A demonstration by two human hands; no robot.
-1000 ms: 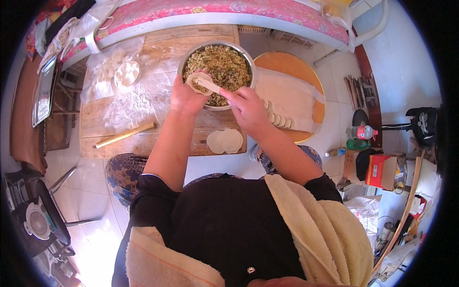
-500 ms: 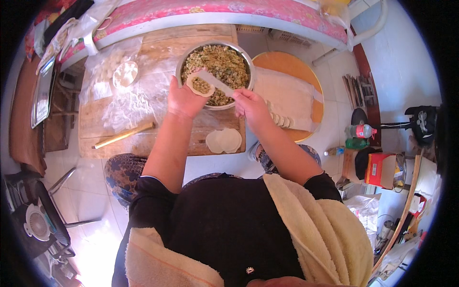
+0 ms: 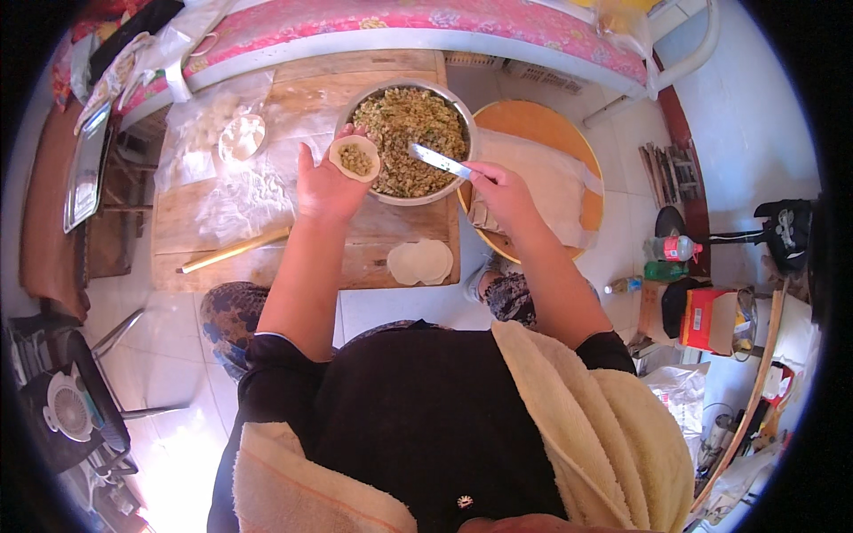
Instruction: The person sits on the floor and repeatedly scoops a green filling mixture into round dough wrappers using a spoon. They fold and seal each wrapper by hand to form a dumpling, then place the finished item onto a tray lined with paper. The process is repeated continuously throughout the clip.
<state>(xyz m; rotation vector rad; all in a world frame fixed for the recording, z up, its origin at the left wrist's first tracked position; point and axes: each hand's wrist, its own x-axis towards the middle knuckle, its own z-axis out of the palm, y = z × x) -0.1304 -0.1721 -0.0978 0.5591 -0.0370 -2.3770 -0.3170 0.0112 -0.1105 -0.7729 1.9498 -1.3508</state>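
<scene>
My left hand point(image 3: 329, 191) is palm up, cradling a round dumpling wrapper point(image 3: 372, 169) with a small mound of filling in its middle. My right hand point(image 3: 499, 188) grips a flat metal spreader knife point(image 3: 442, 161), whose blade reaches over a large steel bowl point(image 3: 472, 120). Chopped greenish-brown filling point(image 3: 404, 124) fills much of that bowl. Flat, overlapping wrappers point(image 3: 419, 261) lie at the near right of the wooden table point(image 3: 373, 67). Several folded dumplings point(image 3: 483, 218) sit on the round tray, partly hidden by my right wrist.
A rolling pin point(image 3: 235, 250) lies at the table's near left. Behind it are floury plastic sheeting point(image 3: 244, 200) and a small bowl of white powder point(image 3: 242, 138). The round yellow-rimmed tray point(image 3: 524, 112) holds a white cloth point(image 3: 538, 173). A pink-covered bed point(image 3: 400, 27) borders the far side.
My right hand has drawn the knife away from the wrapper, moving right, and its blade is now over the filling. My left hand has shifted slightly left with the wrapper.
</scene>
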